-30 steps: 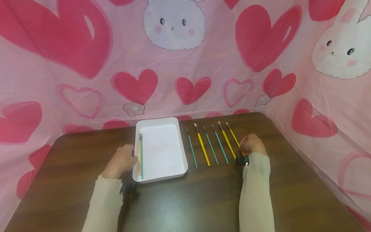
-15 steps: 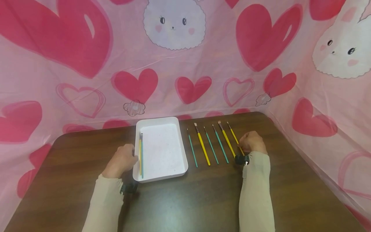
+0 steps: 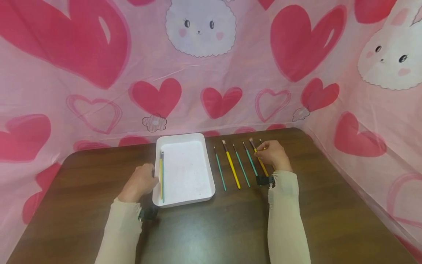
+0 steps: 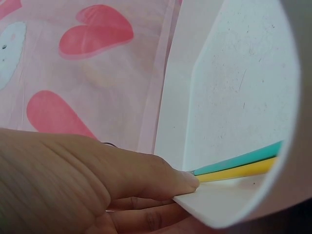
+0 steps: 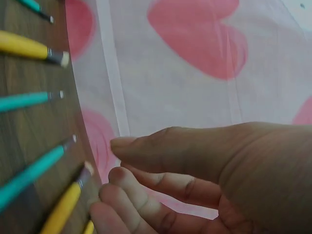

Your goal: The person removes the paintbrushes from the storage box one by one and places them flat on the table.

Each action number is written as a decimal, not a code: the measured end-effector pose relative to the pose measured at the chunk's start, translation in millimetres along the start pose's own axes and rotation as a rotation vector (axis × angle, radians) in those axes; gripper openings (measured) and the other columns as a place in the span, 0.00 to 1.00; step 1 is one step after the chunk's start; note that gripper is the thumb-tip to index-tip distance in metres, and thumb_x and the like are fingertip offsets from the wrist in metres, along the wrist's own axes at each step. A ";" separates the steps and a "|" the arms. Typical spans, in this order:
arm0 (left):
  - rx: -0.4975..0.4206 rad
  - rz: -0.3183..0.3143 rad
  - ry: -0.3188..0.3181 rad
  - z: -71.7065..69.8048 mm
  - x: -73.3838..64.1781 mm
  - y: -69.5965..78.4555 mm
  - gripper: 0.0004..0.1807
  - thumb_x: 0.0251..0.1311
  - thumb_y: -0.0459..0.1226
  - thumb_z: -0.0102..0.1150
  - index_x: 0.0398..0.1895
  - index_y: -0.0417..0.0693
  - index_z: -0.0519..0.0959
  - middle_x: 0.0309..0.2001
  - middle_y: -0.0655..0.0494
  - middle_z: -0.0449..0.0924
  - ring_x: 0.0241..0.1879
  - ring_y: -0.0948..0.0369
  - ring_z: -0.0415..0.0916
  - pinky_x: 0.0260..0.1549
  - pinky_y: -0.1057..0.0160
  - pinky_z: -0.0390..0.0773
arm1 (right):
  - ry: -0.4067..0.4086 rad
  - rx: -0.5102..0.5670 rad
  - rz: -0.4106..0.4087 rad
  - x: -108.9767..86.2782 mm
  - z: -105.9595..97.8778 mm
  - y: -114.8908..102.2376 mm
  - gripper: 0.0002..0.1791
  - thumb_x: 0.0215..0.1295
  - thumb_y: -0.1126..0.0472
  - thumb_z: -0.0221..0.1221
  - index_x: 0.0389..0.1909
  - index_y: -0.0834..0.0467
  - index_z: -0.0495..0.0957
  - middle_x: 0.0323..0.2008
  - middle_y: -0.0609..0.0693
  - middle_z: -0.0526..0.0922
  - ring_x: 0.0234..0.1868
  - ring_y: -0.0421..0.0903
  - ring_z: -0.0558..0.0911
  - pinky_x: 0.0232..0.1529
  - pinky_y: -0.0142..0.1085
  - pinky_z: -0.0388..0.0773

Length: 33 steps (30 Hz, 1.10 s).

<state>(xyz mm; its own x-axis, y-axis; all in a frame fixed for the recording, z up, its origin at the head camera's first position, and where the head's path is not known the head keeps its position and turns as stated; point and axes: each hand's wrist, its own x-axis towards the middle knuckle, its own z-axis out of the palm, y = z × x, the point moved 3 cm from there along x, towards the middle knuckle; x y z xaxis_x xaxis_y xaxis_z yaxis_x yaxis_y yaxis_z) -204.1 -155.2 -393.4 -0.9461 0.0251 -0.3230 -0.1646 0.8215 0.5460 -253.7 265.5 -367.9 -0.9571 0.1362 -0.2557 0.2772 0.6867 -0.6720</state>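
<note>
At the left, the person's left hand (image 3: 137, 183) stayed as it was half a second earlier, thumb and fingers pinching the side wall of the white tray (image 3: 189, 168), where a yellow brush (image 4: 239, 171) and a teal brush (image 4: 239, 159) lay beside that wall. Right of it, six more paintbrushes remained in a slanted row, from a thin teal one (image 3: 220, 169) to a slim yellow one (image 5: 89, 227). At the far right the change showed: the right hand (image 3: 274, 154) had left the slim brush's lower handle and now hovered over the row's end, loosely curled and apparently grasping nothing, so that brush seemed handled but not lifted. Whether a fingertip touched a brush, I cannot tell. The tray looked like smooth plastic, round-cornered and faintly scuffed; the handles were slender and glossy, the table (image 3: 204, 234) dark and wood-grained, the heart-printed sheeting (image 3: 230, 69) creased.
</note>
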 end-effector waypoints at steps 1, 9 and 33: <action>-0.003 -0.002 -0.002 0.3 -0.1 -0.2 0.27 0.67 0.36 0.62 0.66 0.33 0.68 0.56 0.34 0.78 0.49 0.42 0.79 0.51 0.34 0.81 | -0.002 0.007 -0.011 0.0 3.1 -3.7 0.16 0.69 0.59 0.62 0.52 0.65 0.79 0.53 0.65 0.82 0.47 0.56 0.87 0.54 0.48 0.84; -0.002 -0.012 0.000 0.8 -0.3 -0.7 0.29 0.67 0.36 0.62 0.67 0.34 0.68 0.58 0.33 0.77 0.51 0.40 0.78 0.53 0.32 0.79 | -0.019 0.066 -0.110 0.0 23.7 -30.4 0.16 0.66 0.59 0.64 0.50 0.64 0.79 0.59 0.65 0.80 0.42 0.54 0.89 0.48 0.43 0.87; -0.006 -0.003 0.008 1.3 -1.1 2.7 0.28 0.67 0.35 0.62 0.66 0.33 0.68 0.58 0.33 0.77 0.51 0.40 0.79 0.52 0.33 0.80 | -0.107 0.172 -0.269 -17.5 89.8 -90.8 0.14 0.65 0.56 0.67 0.46 0.59 0.81 0.39 0.56 0.86 0.39 0.53 0.91 0.47 0.46 0.87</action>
<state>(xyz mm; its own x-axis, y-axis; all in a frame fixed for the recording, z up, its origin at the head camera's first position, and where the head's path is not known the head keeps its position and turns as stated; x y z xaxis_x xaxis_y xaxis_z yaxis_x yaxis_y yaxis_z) -203.2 -152.3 -392.5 -0.9478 0.0179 -0.3185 -0.1692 0.8180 0.5497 -254.6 136.6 -364.8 -0.9863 -0.1154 -0.1182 0.0344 0.5562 -0.8304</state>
